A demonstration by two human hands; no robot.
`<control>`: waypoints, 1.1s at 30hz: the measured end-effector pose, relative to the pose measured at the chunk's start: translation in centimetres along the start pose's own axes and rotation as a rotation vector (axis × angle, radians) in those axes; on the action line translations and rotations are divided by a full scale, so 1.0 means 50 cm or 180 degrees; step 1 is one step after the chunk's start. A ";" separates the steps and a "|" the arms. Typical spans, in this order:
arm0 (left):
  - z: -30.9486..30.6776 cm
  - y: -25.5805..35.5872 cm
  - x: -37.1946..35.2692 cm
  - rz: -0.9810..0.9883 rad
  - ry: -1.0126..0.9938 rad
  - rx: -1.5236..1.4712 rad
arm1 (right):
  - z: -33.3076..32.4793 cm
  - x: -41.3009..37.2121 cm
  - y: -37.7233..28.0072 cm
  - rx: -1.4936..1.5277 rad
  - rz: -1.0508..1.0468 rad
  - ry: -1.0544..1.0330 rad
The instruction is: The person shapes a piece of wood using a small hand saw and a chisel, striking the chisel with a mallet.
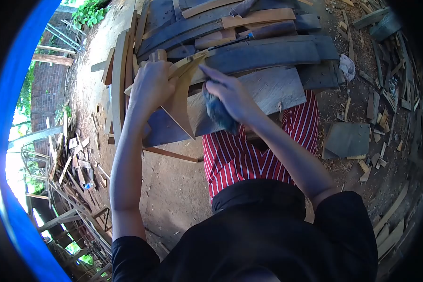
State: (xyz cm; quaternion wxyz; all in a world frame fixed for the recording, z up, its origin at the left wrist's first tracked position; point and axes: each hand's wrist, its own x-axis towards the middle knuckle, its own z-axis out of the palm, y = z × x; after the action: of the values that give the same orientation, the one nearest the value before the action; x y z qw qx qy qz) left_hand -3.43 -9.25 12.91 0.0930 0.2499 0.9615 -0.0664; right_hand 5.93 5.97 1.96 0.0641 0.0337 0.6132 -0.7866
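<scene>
In the head view, my left hand [151,84] is closed on the upper left end of a curved, light-brown wooden piece [181,105] that narrows to a point at its lower end. The piece leans over the edge of the plank bench. My right hand [232,96] is just right of it, fingers curled round a dark blue-green bundle [217,112] that looks like a rag. Its forefinger stretches toward the wooden piece; whether it touches cannot be made out. Beneath my right hand lies a pale, scratched board [277,89].
Long curved planks [268,55] and a dark-handled tool [272,30] lie across the bench beyond my hands. Wood scraps [77,164] are piled on the left ground. At right are a square dark slab [347,140], more offcuts and a crumpled white cloth [347,67].
</scene>
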 end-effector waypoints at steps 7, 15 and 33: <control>-0.007 0.009 -0.001 -0.0007 0.0100 0.0033 | -0.013 0.029 -0.011 -0.0077 0.0247 -0.0173; -0.003 0.004 0.002 -0.0003 0.0069 -0.0052 | -0.035 0.098 0.007 0.0407 0.0284 -0.0207; 0.001 -0.002 -0.005 -0.0152 0.0037 -0.0251 | 0.011 -0.007 -0.032 -0.0796 -0.0328 -0.0091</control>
State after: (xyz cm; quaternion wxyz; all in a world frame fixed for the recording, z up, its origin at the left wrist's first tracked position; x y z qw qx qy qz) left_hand -3.27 -9.48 12.92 0.0956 0.2234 0.9696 -0.0292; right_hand 6.09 5.86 3.66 0.0360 -0.0173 0.7063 -0.7067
